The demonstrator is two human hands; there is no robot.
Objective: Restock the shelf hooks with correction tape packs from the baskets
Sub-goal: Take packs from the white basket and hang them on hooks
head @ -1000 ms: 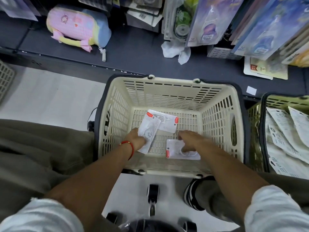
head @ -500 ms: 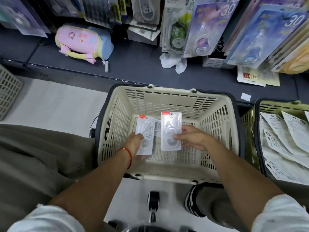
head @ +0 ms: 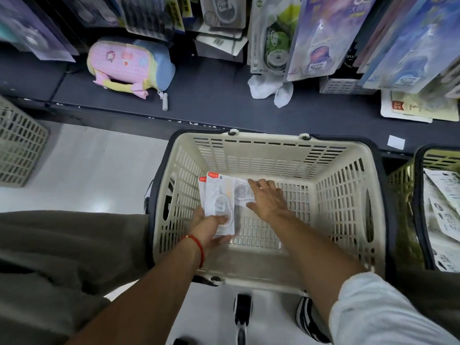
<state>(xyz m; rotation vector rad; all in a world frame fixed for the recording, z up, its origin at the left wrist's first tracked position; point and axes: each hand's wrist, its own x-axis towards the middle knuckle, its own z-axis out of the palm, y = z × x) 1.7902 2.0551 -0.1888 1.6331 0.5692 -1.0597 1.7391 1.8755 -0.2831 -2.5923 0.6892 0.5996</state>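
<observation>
Correction tape packs (head: pixel 219 202), white with red top tabs, are fanned in the left hand (head: pixel 211 227) at the centre of the frame, thumb on the front pack and fingers curled behind. Just to the right, the right hand (head: pixel 267 201) lies with straight fingers on one more pack (head: pixel 242 192), which touches the fan's edge. Both hands are inside the cream basket (head: pixel 261 155), low against its left wall. A second basket (head: pixel 420 170) at the right edge holds printed packets. Along the top of the frame, carded goods hang over a dark shelf (head: pixel 211 100) with a pink pouch (head: pixel 129 63) at upper left
</observation>
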